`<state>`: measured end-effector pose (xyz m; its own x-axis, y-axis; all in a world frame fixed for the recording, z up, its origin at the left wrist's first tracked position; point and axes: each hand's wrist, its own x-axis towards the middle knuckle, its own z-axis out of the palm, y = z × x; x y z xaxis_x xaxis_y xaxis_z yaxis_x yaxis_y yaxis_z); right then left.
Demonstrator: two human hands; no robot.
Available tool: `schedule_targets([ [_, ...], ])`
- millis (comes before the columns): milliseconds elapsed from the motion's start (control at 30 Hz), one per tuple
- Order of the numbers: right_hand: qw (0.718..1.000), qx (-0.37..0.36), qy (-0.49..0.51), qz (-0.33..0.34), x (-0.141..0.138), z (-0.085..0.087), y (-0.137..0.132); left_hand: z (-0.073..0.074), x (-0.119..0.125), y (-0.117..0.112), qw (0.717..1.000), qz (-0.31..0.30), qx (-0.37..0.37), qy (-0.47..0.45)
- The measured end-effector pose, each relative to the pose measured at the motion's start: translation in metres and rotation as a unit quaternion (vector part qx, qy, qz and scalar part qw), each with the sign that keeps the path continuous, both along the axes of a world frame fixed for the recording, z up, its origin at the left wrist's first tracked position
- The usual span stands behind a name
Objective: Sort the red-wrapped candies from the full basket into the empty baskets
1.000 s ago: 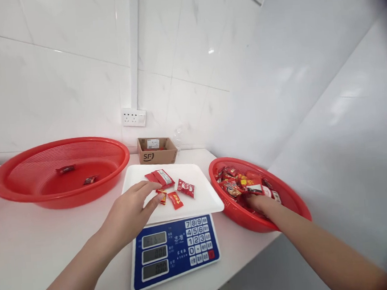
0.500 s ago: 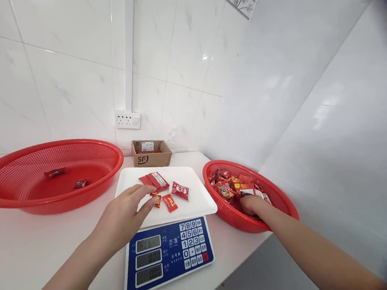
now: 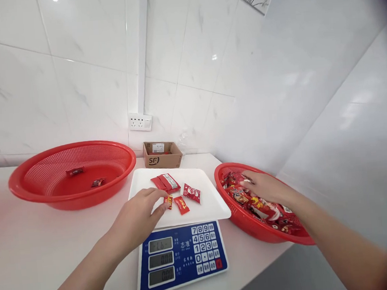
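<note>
My left hand (image 3: 137,218) hovers at the near left edge of the scale's white tray (image 3: 211,201). Its thumb and forefinger are apart, close to a small yellow-and-red packet (image 3: 169,202). Beside that lie a small red packet (image 3: 181,205), a dark red packet with white print (image 3: 191,193) and a larger red packet (image 3: 166,183) with a white label. To the right, my right hand (image 3: 265,186) reaches over a red basket (image 3: 234,213) heaped with wrapped snacks (image 3: 239,195). Its fingers are slightly apart at the far side of the heap, with nothing visible held.
The scale's blue panel (image 3: 185,257) faces me below the tray. Another red basket (image 3: 73,197) at left holds two dark packets. A cardboard box (image 3: 163,161) stands behind the tray, near the wall socket (image 3: 140,122). A grey-white wall rises beyond the right basket.
My right hand has come up out of the snack heap and moved to the basket's far side. My left hand stays by the same packet. The whole view has shifted slightly.
</note>
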<state>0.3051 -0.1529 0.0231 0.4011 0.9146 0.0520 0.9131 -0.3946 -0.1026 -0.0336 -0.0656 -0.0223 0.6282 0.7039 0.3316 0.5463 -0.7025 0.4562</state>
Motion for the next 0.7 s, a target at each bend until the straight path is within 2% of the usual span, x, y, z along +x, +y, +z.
schedule_targets([
  [67,0.99,0.045,0.106,0.087,-0.03,0.005,0.007,-0.004,0.003,-0.001,0.999,-0.041,0.003,0.014],
  [167,0.951,0.034,0.256,0.171,-0.075,0.004,0.021,-0.009,0.009,-0.005,0.993,-0.105,0.015,0.042],
  [233,0.934,0.048,0.278,0.221,-0.098,0.0,0.033,-0.011,0.012,-0.008,0.989,-0.127,0.023,0.066],
  [300,0.93,0.08,0.257,0.251,-0.114,-0.006,0.045,-0.012,0.014,-0.011,0.986,-0.137,0.026,0.088],
  [367,0.927,0.109,0.246,0.26,-0.126,-0.011,0.057,-0.012,0.014,-0.012,0.985,-0.14,0.023,0.102],
  [533,0.907,0.157,0.295,0.257,-0.141,-0.025,0.076,-0.011,0.011,-0.011,0.984,-0.137,0.018,0.115],
  [700,0.917,0.146,0.279,0.245,-0.143,-0.037,0.081,-0.011,0.011,-0.009,0.983,-0.149,0.027,0.106],
])
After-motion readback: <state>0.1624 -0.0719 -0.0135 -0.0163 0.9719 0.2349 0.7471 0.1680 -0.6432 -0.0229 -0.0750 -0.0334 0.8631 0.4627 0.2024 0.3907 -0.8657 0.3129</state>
